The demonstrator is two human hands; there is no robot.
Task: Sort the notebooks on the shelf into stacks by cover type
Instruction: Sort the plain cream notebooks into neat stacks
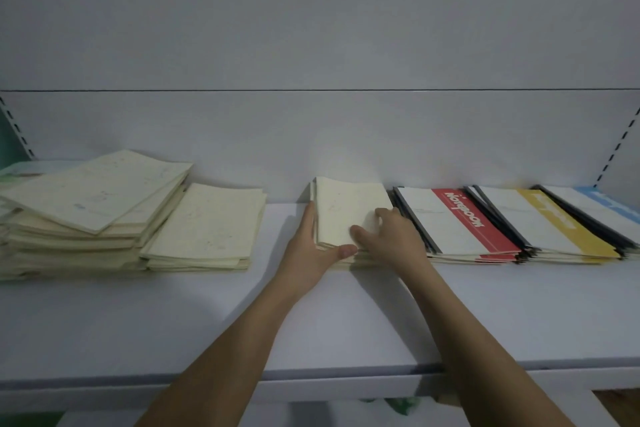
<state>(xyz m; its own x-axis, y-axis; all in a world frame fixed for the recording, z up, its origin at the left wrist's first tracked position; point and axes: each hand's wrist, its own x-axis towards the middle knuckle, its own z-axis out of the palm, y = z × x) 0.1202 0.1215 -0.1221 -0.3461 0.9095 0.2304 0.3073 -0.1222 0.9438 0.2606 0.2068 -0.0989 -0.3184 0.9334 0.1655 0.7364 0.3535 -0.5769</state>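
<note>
At the far left of the white shelf (207, 315) sits a tall, untidy pile of cream notebooks (79, 218), its top copies skewed and fanned over the edges. Just beside it, touching its right flank, lies a lower cream stack (204, 229), squared more neatly. To the right of that a strip of bare shelf runs from the back wall to the front lip, and the whole front half of the board lies open.

In the middle rests a small stack of cream notebooks (346, 211), set against the back panel. The left hand (311, 246) lies flat along its left side, fingers straight against the edges, thumb hooked across the near corner. The right hand (391, 236) comes onto the stack from the right, thumb on the top cover and fingers curled at its right edge; whether it pinches one notebook or several I cannot tell.

Hard against that hand begins a row of bound notebooks with dark spines: a red-and-white pile (460, 225), then a yellow-and-white pile (547, 229), then a blue-and-white one (606, 204) cut off by the frame. They overlap like shingles, leaving no gap on that side. Slotted uprights (620, 142) flank the back panel at both ends.
</note>
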